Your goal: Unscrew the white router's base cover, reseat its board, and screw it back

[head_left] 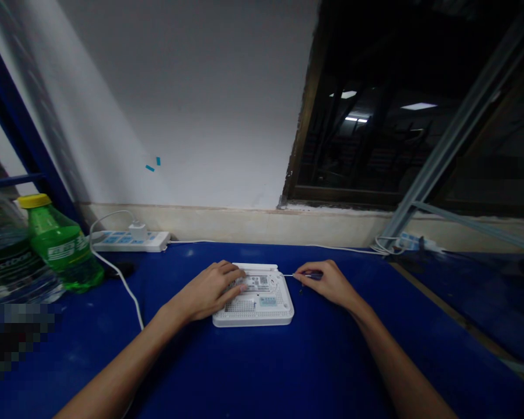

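"How was the left hand (213,289) posed?"
"Palm down, fingers spread, nothing grasped — the white device (265,297) was partly covered beneath them."
"The right hand (327,281)?"
"Turned inward — a screwdriver (317,275) was pinched in its fingertips, pointed at the device."

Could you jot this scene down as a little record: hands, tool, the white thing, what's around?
Left hand: left hand, resting on the white device
Right hand: right hand, gripping a screwdriver
Screwdriver tip: at the device's far right corner; contact unclear
White device: lying flat, vented face with labels up
Surface: blue table
Left side: green bottle with yellow cap
Near wall: power strip with white plug
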